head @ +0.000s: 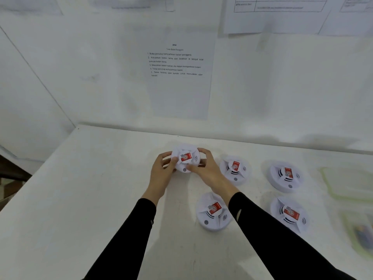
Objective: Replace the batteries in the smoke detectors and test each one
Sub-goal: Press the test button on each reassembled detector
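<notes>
A round white smoke detector (186, 158) with a red sticker on top is held just above the white table (90, 199), near the wall. My left hand (163, 174) grips its left rim and my right hand (207, 170) grips its right rim, thumb lying near the small grey button at its front. Several more white detectors with red stickers lie face up to the right: one beside my right hand (235, 168), one further right (285, 175), one under my right forearm (214, 212) and one at the right front (288, 214).
Two clear plastic containers sit at the table's right edge: one with a greenish rim (347, 183), and a nearer one (361, 231) holding dark, blurred items. A printed instruction sheet (177, 63) hangs on the wall behind the table, with other papers (282, 13) above.
</notes>
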Tool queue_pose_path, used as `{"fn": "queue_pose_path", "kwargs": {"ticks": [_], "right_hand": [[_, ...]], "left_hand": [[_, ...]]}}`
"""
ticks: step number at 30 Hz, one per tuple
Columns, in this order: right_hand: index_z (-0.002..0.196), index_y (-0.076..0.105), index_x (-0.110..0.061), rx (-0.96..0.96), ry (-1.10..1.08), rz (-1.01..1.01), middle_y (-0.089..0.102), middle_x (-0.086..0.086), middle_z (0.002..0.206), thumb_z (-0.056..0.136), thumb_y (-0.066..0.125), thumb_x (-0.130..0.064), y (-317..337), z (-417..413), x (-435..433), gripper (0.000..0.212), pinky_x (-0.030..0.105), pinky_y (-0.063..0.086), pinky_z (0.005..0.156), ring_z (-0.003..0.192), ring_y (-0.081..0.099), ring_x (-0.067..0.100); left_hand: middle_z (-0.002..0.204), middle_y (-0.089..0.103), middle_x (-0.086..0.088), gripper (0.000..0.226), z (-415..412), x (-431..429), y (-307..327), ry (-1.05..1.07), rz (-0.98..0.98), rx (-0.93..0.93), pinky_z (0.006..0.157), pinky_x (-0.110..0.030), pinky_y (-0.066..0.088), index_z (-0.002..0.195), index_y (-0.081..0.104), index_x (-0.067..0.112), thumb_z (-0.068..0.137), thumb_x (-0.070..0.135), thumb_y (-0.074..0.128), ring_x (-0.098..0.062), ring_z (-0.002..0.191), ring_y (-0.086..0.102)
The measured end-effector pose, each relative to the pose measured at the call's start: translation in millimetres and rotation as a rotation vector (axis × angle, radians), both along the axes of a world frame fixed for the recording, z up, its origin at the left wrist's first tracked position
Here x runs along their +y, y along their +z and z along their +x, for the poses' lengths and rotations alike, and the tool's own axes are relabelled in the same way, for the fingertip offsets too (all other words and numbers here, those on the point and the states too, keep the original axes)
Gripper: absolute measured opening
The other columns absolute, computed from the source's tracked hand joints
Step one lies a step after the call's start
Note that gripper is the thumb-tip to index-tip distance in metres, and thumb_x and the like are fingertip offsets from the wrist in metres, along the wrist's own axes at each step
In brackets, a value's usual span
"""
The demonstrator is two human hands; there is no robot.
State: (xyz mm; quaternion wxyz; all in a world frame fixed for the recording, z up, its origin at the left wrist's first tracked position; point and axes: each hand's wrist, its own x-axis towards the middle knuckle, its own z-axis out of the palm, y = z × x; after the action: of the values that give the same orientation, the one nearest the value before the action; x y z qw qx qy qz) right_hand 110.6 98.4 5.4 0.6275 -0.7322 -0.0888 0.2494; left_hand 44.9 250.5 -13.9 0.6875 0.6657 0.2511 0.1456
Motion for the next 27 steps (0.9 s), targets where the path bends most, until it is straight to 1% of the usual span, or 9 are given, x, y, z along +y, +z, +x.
{"fn": "queue_pose_path", "kwargs": {"ticks": [2, 5, 12, 17, 22, 27], "right_hand": [[0.124, 0.041, -0.035, -0.015, 0.006, 0.011, 0.062, -0.001, 0.109, 0.077, 0.08, -0.017, -0.9, 3.1, -2.4, 0.064, 0.025, 0.052, 0.08, 0.099, 0.063, 0.016], [0.126, 0.04, -0.032, -0.044, 0.05, 0.008, 0.06, 0.002, 0.114, 0.072, 0.083, -0.016, -2.7, 6.5, -4.7, 0.071, 0.031, 0.054, 0.086, 0.101, 0.062, 0.019], [0.128, 0.038, -0.032, -0.08, 0.089, -0.009, 0.059, 0.0, 0.116, 0.071, 0.085, -0.019, -9.1, 9.5, -4.6, 0.075, 0.034, 0.055, 0.088, 0.101, 0.063, 0.019], [0.124, 0.036, -0.035, -0.107, 0.093, -0.037, 0.059, 0.0, 0.11, 0.072, 0.082, -0.016, -10.4, 9.1, -4.3, 0.071, 0.031, 0.057, 0.082, 0.096, 0.065, 0.017], [0.12, 0.035, -0.04, -0.145, 0.098, -0.056, 0.058, -0.001, 0.109, 0.072, 0.081, -0.018, -14.8, 8.5, -4.7, 0.07, 0.035, 0.059, 0.082, 0.097, 0.065, 0.017], [0.124, 0.036, -0.036, -0.139, 0.104, -0.048, 0.058, -0.002, 0.11, 0.073, 0.081, -0.016, -16.0, 8.8, -6.2, 0.071, 0.033, 0.058, 0.082, 0.097, 0.065, 0.017]], "left_hand": [[0.112, 0.071, -0.003, 0.029, -2.5, -0.5, 2.0, 0.007, -0.048, -0.037, 0.079, -0.024, 0.058, 0.119, 0.064, 0.021, 0.091, 0.029, 0.071, -0.016, 0.102, 0.07], [0.112, 0.072, -0.003, 0.034, -7.2, -2.7, 2.4, -0.007, -0.083, -0.073, 0.08, -0.024, 0.058, 0.123, 0.065, 0.023, 0.091, 0.03, 0.071, -0.016, 0.102, 0.071], [0.112, 0.074, -0.003, 0.031, -13.0, -4.7, 0.1, -0.002, -0.118, -0.099, 0.082, -0.028, 0.059, 0.122, 0.066, 0.022, 0.091, 0.026, 0.071, -0.019, 0.103, 0.071], [0.114, 0.073, -0.001, 0.035, -16.9, -4.2, -1.0, -0.031, -0.118, -0.096, 0.087, -0.034, 0.059, 0.123, 0.066, 0.021, 0.089, 0.024, 0.073, -0.019, 0.103, 0.071], [0.116, 0.073, -0.002, 0.036, -18.9, -2.5, -2.6, -0.062, -0.109, -0.097, 0.091, -0.039, 0.058, 0.124, 0.065, 0.016, 0.089, 0.021, 0.073, -0.02, 0.103, 0.072], [0.115, 0.073, -0.003, 0.037, -19.3, -1.7, -4.9, -0.061, -0.085, -0.084, 0.09, -0.04, 0.059, 0.124, 0.066, 0.018, 0.089, 0.025, 0.074, -0.021, 0.102, 0.072]]}}
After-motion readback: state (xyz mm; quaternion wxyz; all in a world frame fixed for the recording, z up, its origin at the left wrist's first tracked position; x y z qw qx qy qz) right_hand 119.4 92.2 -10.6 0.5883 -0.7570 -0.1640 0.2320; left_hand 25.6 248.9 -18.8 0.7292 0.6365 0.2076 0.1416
